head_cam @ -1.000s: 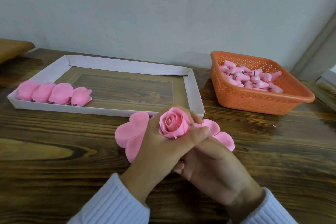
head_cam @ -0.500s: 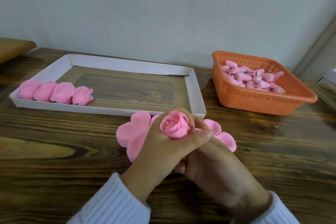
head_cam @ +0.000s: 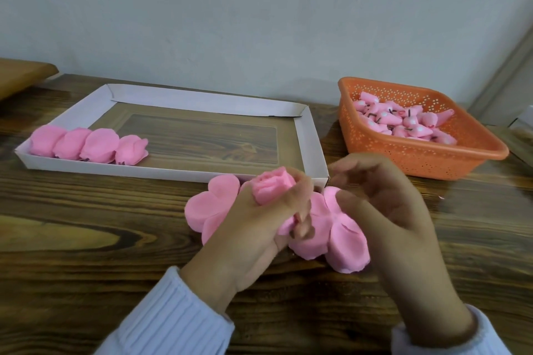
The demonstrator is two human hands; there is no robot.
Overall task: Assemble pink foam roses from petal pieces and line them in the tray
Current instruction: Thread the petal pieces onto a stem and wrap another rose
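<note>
Your left hand (head_cam: 253, 228) curls its fingers round the rose (head_cam: 274, 189); your right hand (head_cam: 389, 210), just beside, hangs its fingers loosely curled and empty over the petal pieces (head_cam: 346, 239).

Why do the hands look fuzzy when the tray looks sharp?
Head view: blur smears the left hand, the rose it grips and the right hand; the tray and orange basket are sharp; light is soft and even, with faint shadows.
</note>
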